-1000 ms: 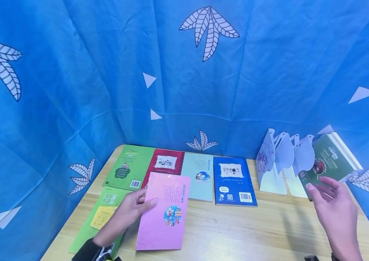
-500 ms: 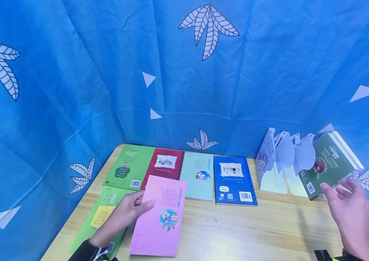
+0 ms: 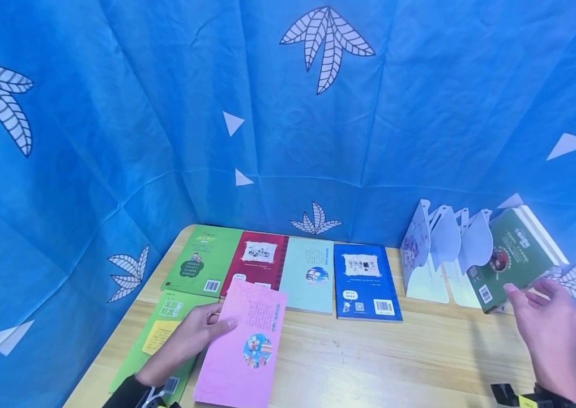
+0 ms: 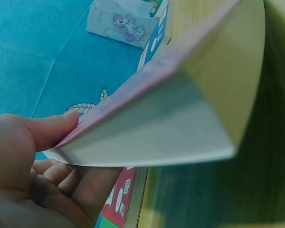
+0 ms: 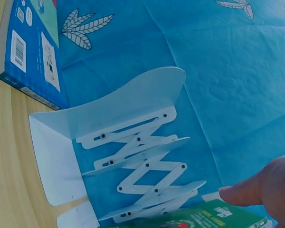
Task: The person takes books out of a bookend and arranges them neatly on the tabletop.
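Note:
My left hand (image 3: 188,337) pinches a pink book (image 3: 239,351) by its left edge, thumb on the cover and fingers behind. In the left wrist view, the book's white page edges (image 4: 147,137) face the camera, partly fanned. My right hand (image 3: 547,323) is beside a green book (image 3: 517,249), thumb apart from the loosely bent fingers; whether it touches the book cannot be made out. The green book leans at the right end of a white expandable book rack (image 3: 422,283). Its dividers and crossed metal links (image 5: 147,164) show in the right wrist view.
Along the table's back lie a green book (image 3: 203,258), a red book (image 3: 257,258), a mint book (image 3: 310,297) and a blue book (image 3: 366,283). Another green book (image 3: 137,362) lies at the left, partly under my forearm. A blue curtain (image 3: 288,141) hangs behind the table.
My left hand has drawn the pink book down and slightly left, uncovering more of the red book. My right hand has shifted right, from before the green book to its lower right corner.

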`<control>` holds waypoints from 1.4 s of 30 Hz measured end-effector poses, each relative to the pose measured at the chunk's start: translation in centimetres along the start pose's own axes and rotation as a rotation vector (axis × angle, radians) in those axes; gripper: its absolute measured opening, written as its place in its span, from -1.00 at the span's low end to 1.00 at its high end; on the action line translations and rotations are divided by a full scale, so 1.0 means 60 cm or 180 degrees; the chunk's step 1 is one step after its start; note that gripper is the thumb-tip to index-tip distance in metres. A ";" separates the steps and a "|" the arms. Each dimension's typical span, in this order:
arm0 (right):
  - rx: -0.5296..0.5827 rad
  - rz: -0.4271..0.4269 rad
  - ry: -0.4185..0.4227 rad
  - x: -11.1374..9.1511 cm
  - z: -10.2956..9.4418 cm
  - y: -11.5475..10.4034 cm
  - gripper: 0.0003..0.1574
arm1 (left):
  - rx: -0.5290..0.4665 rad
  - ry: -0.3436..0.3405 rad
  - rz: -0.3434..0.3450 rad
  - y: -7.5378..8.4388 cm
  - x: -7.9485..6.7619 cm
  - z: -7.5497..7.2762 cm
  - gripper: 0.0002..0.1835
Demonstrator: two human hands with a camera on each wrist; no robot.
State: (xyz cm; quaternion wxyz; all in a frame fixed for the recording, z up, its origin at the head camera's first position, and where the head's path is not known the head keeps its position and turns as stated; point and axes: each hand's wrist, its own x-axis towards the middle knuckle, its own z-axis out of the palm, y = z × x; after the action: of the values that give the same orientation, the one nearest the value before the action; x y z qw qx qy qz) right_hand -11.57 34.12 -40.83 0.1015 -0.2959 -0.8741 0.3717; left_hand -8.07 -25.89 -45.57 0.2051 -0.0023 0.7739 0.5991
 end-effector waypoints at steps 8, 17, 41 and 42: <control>-0.0083 -0.0094 0.0005 0.004 0.009 -0.001 -0.05 | 0.0038 -0.0132 -0.0037 -0.008 -0.002 -0.010 -0.30; -0.0078 -0.0142 0.0014 0.012 0.012 -0.012 -0.17 | 0.0084 -0.0226 -0.0128 -0.014 -0.008 -0.016 -0.37; -0.0263 -0.0516 0.0196 0.045 0.034 -0.001 -0.30 | 0.1674 0.1016 -0.0499 -0.032 0.001 -0.006 -0.62; -0.0250 -0.0521 0.0200 0.046 0.035 0.000 -0.30 | 0.1690 0.1021 -0.0500 -0.032 0.001 -0.006 -0.62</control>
State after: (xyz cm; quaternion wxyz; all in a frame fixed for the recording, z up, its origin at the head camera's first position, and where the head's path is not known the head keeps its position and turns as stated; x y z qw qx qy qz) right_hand -14.63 34.51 -42.45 0.1472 -0.2387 -0.9056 0.3182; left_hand -7.77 -26.76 -47.30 0.1195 -0.1028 0.9232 0.3506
